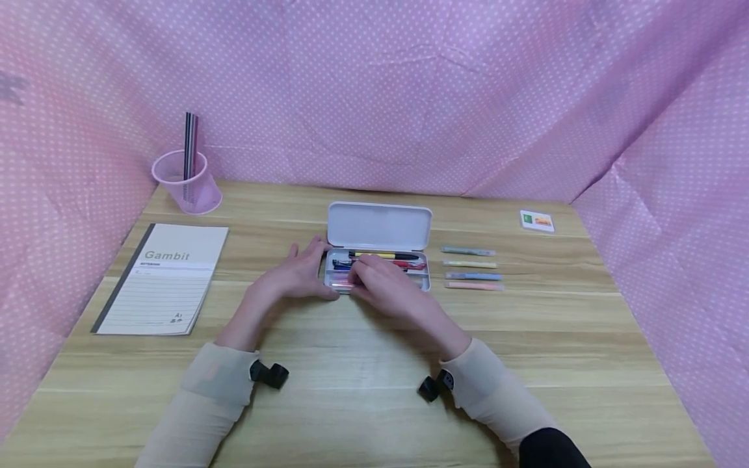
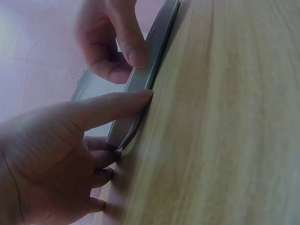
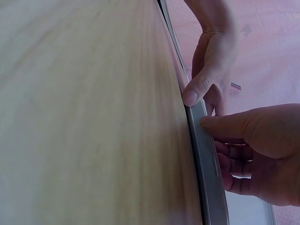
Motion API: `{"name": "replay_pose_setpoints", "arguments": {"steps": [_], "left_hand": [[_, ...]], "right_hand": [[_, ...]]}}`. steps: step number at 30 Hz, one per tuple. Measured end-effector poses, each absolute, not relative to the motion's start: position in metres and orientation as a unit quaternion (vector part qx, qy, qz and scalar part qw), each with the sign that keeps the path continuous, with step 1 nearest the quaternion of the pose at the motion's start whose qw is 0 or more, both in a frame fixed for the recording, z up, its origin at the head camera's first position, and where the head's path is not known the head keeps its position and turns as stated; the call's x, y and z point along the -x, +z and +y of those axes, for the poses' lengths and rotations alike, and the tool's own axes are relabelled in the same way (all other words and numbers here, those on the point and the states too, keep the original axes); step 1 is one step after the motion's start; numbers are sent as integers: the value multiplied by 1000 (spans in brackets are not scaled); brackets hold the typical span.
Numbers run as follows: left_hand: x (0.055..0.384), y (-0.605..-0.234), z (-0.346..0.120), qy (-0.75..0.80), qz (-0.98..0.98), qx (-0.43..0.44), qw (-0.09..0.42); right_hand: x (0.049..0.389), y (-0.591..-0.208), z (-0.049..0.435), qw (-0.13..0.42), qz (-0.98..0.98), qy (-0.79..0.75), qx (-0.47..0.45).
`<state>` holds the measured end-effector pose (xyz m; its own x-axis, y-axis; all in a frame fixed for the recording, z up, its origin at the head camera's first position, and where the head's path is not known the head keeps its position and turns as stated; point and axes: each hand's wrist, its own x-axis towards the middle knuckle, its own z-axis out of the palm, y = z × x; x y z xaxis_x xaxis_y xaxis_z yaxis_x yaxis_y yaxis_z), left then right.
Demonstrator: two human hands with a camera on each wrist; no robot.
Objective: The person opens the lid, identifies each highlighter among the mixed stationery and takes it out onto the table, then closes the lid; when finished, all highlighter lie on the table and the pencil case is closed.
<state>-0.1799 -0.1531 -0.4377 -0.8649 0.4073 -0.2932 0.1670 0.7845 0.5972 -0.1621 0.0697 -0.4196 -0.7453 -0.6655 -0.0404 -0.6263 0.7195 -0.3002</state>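
A white pencil case [image 1: 379,226] lies with its lid raised, a yellow-and-black pen [image 1: 383,255] and red pen [image 1: 409,265] in its back section. My left hand [image 1: 295,272] holds the case's left end, thumb on the front wall and other fingers around the side. Inside the case reach the bent fingers of my right hand [image 1: 383,283], beside a pink item [image 1: 340,279] in the front section. In the right wrist view its thumb [image 3: 220,125] lies against the front wall. I cannot tell whether those fingers pinch anything, since the wall hides their tips.
Several highlighters [image 1: 473,276] lie in a row right of the case. Farther right is a small white packet [image 1: 537,221]. A notebook [image 1: 170,276] lies at the left, and a pink cup [image 1: 196,192] with dark striped sticks stands behind it. Pink dotted cloth surrounds the table.
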Motion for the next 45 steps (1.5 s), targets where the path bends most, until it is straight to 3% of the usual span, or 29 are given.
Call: {"name": "replay_pose_setpoints", "arguments": {"steps": [28, 45], "left_hand": [[178, -435, -152, 291, 920, -159, 208], [178, -435, -153, 300, 917, -161, 208]], "right_hand": [[161, -420, 67, 86, 925, -142, 343], [156, -422, 69, 88, 896, -170, 401]]}}
